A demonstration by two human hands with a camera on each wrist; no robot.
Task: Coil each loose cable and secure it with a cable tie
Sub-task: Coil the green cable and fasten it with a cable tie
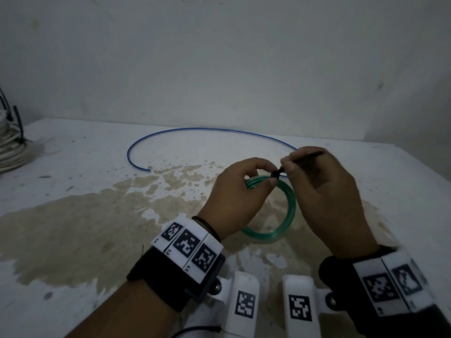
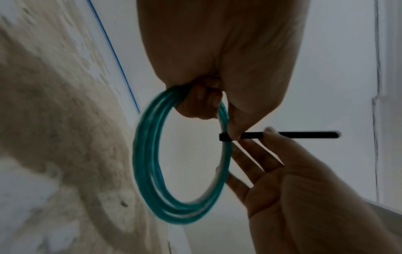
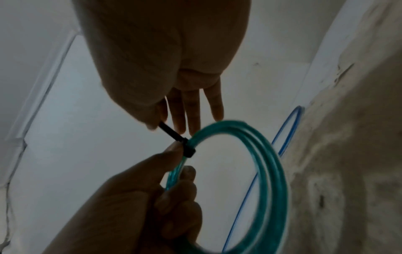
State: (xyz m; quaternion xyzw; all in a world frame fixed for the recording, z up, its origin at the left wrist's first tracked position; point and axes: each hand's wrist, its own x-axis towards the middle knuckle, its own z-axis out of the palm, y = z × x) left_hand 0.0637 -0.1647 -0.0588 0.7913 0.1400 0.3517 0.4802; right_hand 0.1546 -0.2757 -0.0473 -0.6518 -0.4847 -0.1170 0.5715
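Observation:
A green cable coil (image 1: 290,203) hangs above the stained table (image 1: 73,167). My left hand (image 1: 267,178) grips its top, thumb tip pressed beside the head of a black cable tie (image 1: 277,172) wrapped round the strands. My right hand (image 1: 288,164) pinches the tie's tail between thumb and forefinger, its other fingers held straight. In the left wrist view the tie (image 2: 304,134) sticks out sideways from the coil (image 2: 147,171). In the right wrist view the tie (image 3: 172,134) runs from my right hand (image 3: 156,122) to the coil (image 3: 272,171).
A loose blue cable (image 1: 195,129) lies in a wide arc on the table behind my hands, one end near the brown stain. A bundle of white cables (image 1: 9,147) sits at the far left edge. A wall stands close behind the table.

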